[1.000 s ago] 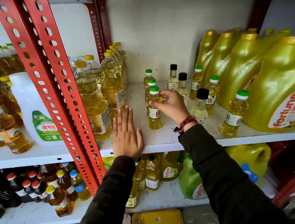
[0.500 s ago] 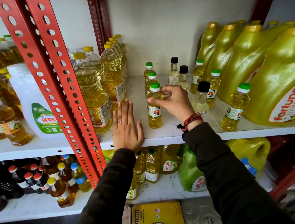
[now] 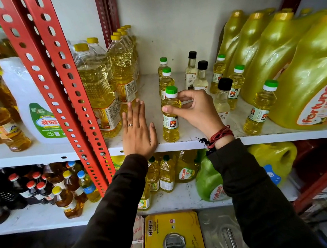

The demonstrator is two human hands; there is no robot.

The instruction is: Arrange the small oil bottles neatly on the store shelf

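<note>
I see a white shelf board (image 3: 195,141) fixed between red perforated uprights (image 3: 61,77), with a pale wall behind it. My landmark is the front small oil bottle (image 3: 170,119), green-capped and upright near the board's front edge. My right hand (image 3: 195,109) pinches its shoulder just under the cap, thumb on the near side and fingertips on the far side, so the fingers are closed on it. My left hand (image 3: 137,129) lies flat on the board just left of that bottle, fingers spread out straight, holding nothing. Directly behind the bottle two more green-capped small bottles (image 3: 166,78) stand in a line toward the wall. To its right stand black-capped bottles (image 3: 221,99) and further green-capped ones (image 3: 260,110), then large yellow jugs (image 3: 310,85). To its left stand tall clear oil bottles (image 3: 97,90). Below it, a lower shelf (image 3: 184,198) carries more oil containers.
</note>
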